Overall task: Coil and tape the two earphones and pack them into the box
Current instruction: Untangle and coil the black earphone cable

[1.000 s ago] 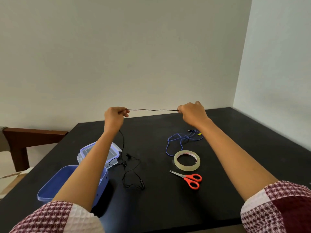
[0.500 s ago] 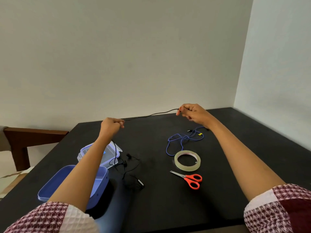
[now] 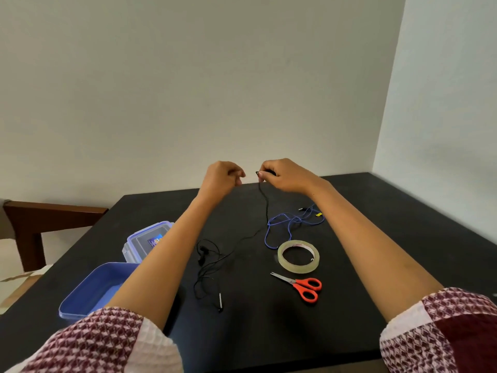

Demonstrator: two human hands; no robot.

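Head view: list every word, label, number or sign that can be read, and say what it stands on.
No text can be read.
Sticker on the box lid: blue and yellow print, too blurred to read.
Yellow tag on the blue earphone: too small to read.
Reddish marks inside the tape roll: illegible.

A big black table (image 3: 376,265) fills the bottom half of the frame. 6 things lie on it. At the lower left sits an open blue box (image 3: 88,294). Its clear lid (image 3: 139,240) lies flat just behind it. In the middle, a black earphone (image 3: 212,262) lies in a loose tangle, and 1 end of its cord rises up off the table. A blue earphone (image 3: 290,222) lies in loops right of the middle. Just below it is a tape roll (image 3: 295,268), lying flat. Red scissors (image 3: 304,286) lie closed, just below the tape.
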